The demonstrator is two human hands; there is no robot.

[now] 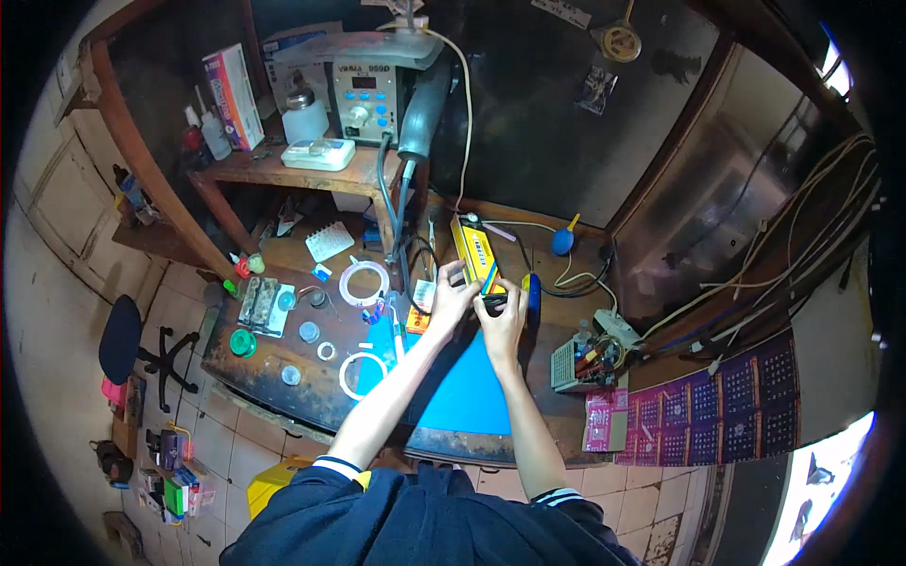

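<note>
Both of my hands meet over the far part of the blue work mat (462, 404). My left hand (455, 300) has its fingers bent and drawn together. Close beside it, my right hand (503, 319) curls its fingers toward the same spot. Something small and dark shows between the fingertips, too little of it to name. Just beyond the fingers lies a long yellow box (477, 253) with a blue stripe at its near end. A blue and yellow object (533, 294) is to the right of my right hand. A slim white-handled tool (397, 340) lies left of my left forearm.
A hot-air station (363, 99) stands on the wooden shelf (274, 170), its hose hanging down. White rings (363, 375), small round tins and a green tape roll (243, 342) lie at left. A blue air blower (564, 239) and a tool basket (576, 366) are at right, among cables.
</note>
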